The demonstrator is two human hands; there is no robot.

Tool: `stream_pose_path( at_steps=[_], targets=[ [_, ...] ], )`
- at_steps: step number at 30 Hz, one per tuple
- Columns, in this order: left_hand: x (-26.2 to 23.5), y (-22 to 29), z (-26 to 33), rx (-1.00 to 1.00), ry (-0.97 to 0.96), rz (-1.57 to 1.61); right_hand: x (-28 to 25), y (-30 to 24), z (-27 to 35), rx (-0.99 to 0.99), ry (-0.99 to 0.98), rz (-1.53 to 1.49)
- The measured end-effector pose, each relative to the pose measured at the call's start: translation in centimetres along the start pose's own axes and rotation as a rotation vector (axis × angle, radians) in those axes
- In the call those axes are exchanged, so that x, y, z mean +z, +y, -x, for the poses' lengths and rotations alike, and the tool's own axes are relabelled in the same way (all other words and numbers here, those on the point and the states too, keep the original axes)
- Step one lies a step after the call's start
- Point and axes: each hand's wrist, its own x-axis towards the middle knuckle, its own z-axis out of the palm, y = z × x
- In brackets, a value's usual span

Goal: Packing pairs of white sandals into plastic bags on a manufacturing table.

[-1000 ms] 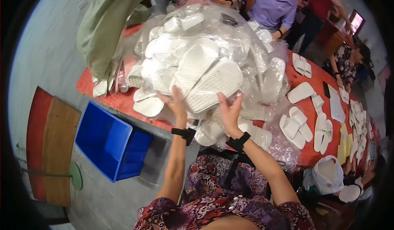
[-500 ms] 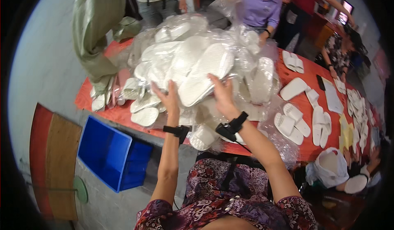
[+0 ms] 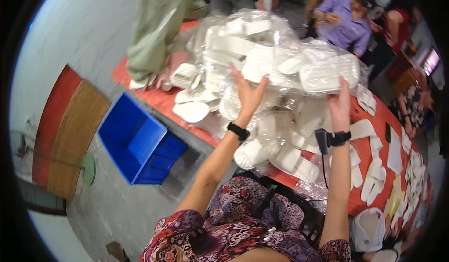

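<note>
White slippers, many of them in clear plastic, are heaped on a red table. My right hand [image 3: 340, 104] grips the lower edge of a plastic-wrapped white slipper [image 3: 329, 75] with a ribbed surface, held sideways at the heap's right side. Whether a second slipper lies under it is hidden. My left hand [image 3: 249, 92] has its thumb and fingers spread in front of the heap, close to a bagged slipper [image 3: 259, 65]. Below it, a loose-looking white slide slipper [image 3: 251, 153] lies at the near edge.
A blue plastic bin [image 3: 133, 142] stands on the floor at the left, beside a wooden stool-like board [image 3: 77, 135]. Green cloth [image 3: 156, 32] hangs over the table's far left. More slippers [image 3: 374, 180] lie on the red tabletop [image 3: 361, 203] at right. Several people stand around the table.
The view has swung, moving the scene. My hands have spread apart; the right has carried the wrapped slipper to the heap's right side, while the left has come away from it.
</note>
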Motion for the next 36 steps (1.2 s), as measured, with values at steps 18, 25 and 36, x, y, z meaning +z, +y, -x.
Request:
stream_pose_path(
  at_steps=[18,25,36],
  targets=[
    [0.6,-4.9,4.9,-0.018,-0.372,-0.338,-3.1,5.0,5.3,-0.86,0.096,1.847],
    [-4.9,-3.0,5.3,-0.121,-0.377,-0.125,-5.7,7.2,5.0,-0.881,0.061,1.736],
    [-20.3,-10.6,13.0,-0.23,0.323,-0.572,-6.4,7.0,6.8,-0.905,0.006,1.724]
  ],
)
